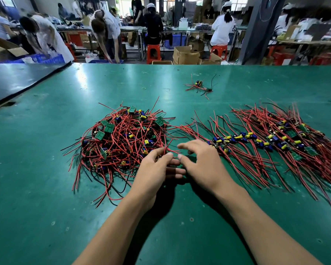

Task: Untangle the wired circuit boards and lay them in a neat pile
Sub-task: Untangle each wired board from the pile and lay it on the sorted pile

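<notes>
A tangled heap of small green circuit boards (120, 138) with red and black wires lies on the green table, left of centre. To the right, a sorted spread of boards (271, 142) lies in rows with wires running parallel. My left hand (155, 171) sits at the heap's near right edge, thumb and forefinger pinching red wires from it. My right hand (201, 163) hovers just right of it, fingers spread and loosely curved above the table, holding nothing, close to the sorted spread's left end.
A few loose wired boards (199, 86) lie further back on the green table (46, 188). A dark panel (17, 81) covers the far left corner. Beyond the table's far edge, people work among cardboard boxes, red stools and blue crates.
</notes>
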`<state>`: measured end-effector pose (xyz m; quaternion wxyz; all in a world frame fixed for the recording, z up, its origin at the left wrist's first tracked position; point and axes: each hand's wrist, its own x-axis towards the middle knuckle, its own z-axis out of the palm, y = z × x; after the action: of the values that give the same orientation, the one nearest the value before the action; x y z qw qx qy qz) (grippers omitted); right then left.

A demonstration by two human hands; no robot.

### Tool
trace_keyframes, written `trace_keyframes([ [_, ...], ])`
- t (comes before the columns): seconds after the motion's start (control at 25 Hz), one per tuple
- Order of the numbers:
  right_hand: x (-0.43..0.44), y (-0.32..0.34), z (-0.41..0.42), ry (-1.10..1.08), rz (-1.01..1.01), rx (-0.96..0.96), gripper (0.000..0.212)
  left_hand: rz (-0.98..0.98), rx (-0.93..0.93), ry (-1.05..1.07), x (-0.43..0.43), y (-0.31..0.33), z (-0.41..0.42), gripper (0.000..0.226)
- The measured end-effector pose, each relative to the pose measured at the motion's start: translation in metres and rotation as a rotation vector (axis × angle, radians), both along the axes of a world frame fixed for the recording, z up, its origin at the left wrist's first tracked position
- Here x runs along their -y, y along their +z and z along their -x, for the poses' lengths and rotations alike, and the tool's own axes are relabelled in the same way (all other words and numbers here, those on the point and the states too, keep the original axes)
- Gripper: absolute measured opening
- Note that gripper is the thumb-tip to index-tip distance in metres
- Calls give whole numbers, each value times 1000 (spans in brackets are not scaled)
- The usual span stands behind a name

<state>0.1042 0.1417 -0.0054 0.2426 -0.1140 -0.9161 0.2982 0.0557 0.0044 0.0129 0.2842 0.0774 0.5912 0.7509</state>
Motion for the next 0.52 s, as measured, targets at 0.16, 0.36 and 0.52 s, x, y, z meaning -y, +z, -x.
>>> trace_keyframes([
  [0.16,-7,0,0,-76,-9,71,23,24,-62,52,1,-1,-3,15],
  [0.36,-19,2,-3,-177,-85,159,24,32,-129,-9,6,1,-5,14],
  [0.52,-18,3,-4,-165,-61,94,26,-69,-80,-86,7,6,-5,12],
])
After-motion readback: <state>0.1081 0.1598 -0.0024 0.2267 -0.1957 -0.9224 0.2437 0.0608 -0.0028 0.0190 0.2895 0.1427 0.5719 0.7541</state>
